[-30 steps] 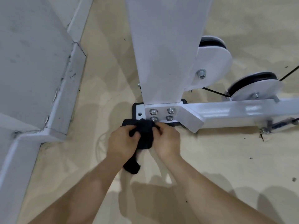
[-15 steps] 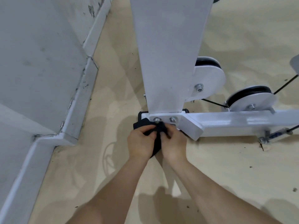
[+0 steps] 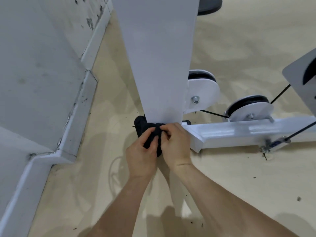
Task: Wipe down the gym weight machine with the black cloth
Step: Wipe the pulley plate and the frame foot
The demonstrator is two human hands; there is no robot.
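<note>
Beige floor (image 3: 239, 177), scuffed grey wall (image 3: 34, 65), white skirting (image 3: 75, 120) left.

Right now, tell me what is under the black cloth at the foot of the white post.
The black cloth, bunched in the left hand and right hand, lies against the foot of the white post. A black pad peeks out beside it. Whatever is beneath the cloth is covered.

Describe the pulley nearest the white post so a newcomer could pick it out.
Start at the wide white upright post. Low on its right side sits the near pulley, a black wheel behind a white plate. Unlike the second pulley, it touches the post.
</note>
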